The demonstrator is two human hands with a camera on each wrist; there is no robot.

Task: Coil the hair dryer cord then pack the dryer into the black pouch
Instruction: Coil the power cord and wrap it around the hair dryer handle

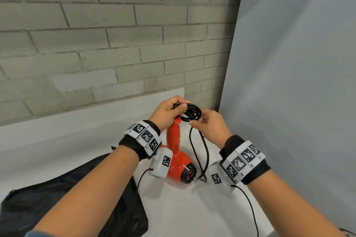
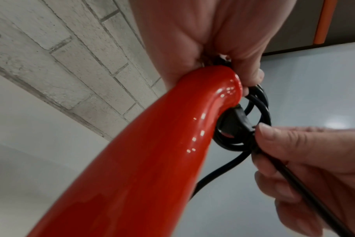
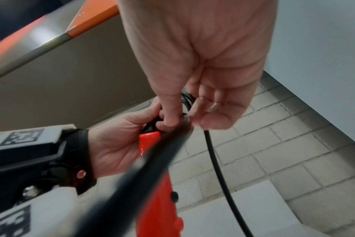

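Left hand fisted, gripping; right hand pinching, fingers curled; forearms extended.

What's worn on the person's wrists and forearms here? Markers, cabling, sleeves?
Both forearms are bare. The left hand and right hand are bare, without gloves. Each wrist carries a black fabric wristband topped by white blocks printed with black square fiducial markers. A white camera housing with its own marker hangs under each wrist, trailing a thin black cable.

No words, brands or numbers could be read. The only signs were black-and-white square code markers on the white blocks of the left wristband and right wristband; small characters beside them were too tiny to make out.
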